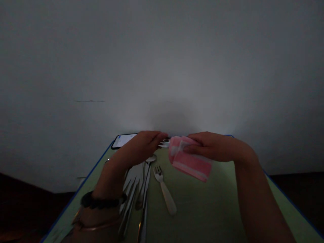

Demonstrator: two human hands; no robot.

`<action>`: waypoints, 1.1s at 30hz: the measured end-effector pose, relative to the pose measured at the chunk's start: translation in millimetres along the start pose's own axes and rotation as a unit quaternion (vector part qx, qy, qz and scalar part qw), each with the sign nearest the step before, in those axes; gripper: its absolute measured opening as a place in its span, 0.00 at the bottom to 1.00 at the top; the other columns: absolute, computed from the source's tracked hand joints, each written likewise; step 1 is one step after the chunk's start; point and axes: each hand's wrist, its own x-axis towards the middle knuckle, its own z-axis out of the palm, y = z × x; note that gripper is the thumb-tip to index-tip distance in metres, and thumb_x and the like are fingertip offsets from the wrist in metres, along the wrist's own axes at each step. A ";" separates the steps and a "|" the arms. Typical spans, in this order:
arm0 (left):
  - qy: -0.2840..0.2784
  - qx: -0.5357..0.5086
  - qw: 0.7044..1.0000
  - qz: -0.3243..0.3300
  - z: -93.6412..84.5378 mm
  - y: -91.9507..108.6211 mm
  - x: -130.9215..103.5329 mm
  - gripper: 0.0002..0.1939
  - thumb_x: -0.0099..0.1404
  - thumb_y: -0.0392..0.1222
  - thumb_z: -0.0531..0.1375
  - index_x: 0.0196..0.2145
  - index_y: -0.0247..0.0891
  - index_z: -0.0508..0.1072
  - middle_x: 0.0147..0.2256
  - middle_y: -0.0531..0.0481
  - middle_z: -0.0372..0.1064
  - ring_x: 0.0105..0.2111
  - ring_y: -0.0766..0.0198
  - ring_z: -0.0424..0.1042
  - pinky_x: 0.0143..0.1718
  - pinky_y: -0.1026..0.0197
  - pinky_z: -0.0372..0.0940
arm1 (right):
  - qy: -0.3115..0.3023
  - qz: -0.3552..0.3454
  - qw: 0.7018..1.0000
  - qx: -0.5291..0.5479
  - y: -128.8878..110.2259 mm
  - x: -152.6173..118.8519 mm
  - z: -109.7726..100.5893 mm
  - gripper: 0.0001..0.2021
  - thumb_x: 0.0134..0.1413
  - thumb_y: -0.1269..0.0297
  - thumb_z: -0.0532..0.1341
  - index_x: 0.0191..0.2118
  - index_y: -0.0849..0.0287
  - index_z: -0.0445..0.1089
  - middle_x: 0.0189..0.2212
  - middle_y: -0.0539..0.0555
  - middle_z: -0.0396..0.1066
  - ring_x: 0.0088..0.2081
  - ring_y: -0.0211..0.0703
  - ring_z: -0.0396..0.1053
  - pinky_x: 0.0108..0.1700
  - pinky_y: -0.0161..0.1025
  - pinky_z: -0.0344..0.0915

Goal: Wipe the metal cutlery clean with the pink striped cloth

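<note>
My right hand (211,145) is closed on a pink and white cloth (189,160), which hangs down below the fingers. The cloth is folded around part of a metal fork (164,144), whose tines point left. My left hand (145,143) has its fingers pressed together at the tine end of that fork. Under the hands, on the green table, a second fork (165,195) with a pale handle lies at a slant, tines away from me.
Several metal knives, forks and spoons (134,189) lie left of the pale-handled fork, partly behind my left arm. A phone (124,140) with a lit screen lies at the table's back left. The green table (207,206) has a blue edge and meets a grey wall.
</note>
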 end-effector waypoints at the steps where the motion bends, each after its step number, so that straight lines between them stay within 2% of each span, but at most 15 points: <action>1: 0.007 -0.004 1.000 -0.020 -3.0 -2.5 -1.6 0.19 0.66 0.45 0.44 0.23 0.38 0.67 0.17 0.56 0.62 0.20 0.68 0.60 0.25 0.67 0.52 | 0.000 0.005 1.000 0.001 -0.7 -1.2 -1.1 0.14 0.56 0.55 0.51 0.33 0.61 0.65 0.29 0.51 0.68 0.28 0.36 0.61 0.29 0.33 0.54; 3: 0.018 -0.012 0.999 -0.043 -7.8 -4.1 -4.1 0.21 0.65 0.48 0.44 0.20 0.37 0.65 0.16 0.57 0.60 0.19 0.68 0.58 0.24 0.67 0.51 | 0.002 0.011 1.000 0.003 -1.9 -2.9 -2.6 0.14 0.55 0.55 0.52 0.35 0.60 0.65 0.31 0.52 0.69 0.30 0.37 0.62 0.30 0.32 0.54; 6: 0.029 -0.024 0.998 -0.042 -9.7 1.3 -4.6 0.22 0.65 0.49 0.45 0.20 0.37 0.65 0.17 0.56 0.60 0.19 0.69 0.58 0.22 0.67 0.51 | -0.005 0.009 1.000 -0.006 -4.4 -2.9 -2.3 0.13 0.55 0.55 0.52 0.33 0.61 0.65 0.29 0.52 0.68 0.29 0.36 0.62 0.28 0.32 0.54; 11: 0.022 -0.005 1.000 0.003 -1.5 19.4 -0.1 0.22 0.66 0.49 0.44 0.21 0.36 0.66 0.19 0.55 0.63 0.20 0.69 0.59 0.22 0.68 0.50 | -0.011 0.002 1.000 -0.027 -8.3 0.6 1.3 0.14 0.56 0.56 0.49 0.29 0.61 0.64 0.24 0.50 0.66 0.24 0.33 0.59 0.25 0.32 0.51; 19: 0.005 0.072 0.996 0.047 8.0 30.7 3.2 0.20 0.67 0.45 0.44 0.28 0.36 0.70 0.23 0.51 0.68 0.22 0.68 0.63 0.25 0.65 0.53 | 0.003 -0.012 0.999 -0.041 -1.4 6.0 1.8 0.16 0.57 0.57 0.48 0.31 0.62 0.66 0.25 0.51 0.67 0.26 0.35 0.60 0.28 0.32 0.52; 26: 0.019 0.071 0.997 0.028 8.1 30.7 4.9 0.21 0.68 0.46 0.42 0.29 0.37 0.70 0.25 0.51 0.69 0.23 0.67 0.63 0.25 0.65 0.53 | 0.056 -0.018 0.997 -0.052 -1.2 11.0 6.2 0.13 0.56 0.59 0.50 0.29 0.62 0.65 0.23 0.50 0.64 0.26 0.34 0.58 0.28 0.32 0.51; 33: -0.001 0.022 1.000 0.020 4.6 12.4 2.0 0.19 0.66 0.47 0.45 0.27 0.37 0.70 0.22 0.53 0.67 0.21 0.69 0.61 0.23 0.67 0.51 | 0.018 -0.008 1.000 0.008 10.0 2.3 1.9 0.16 0.57 0.54 0.49 0.33 0.62 0.66 0.26 0.51 0.65 0.27 0.36 0.59 0.28 0.32 0.52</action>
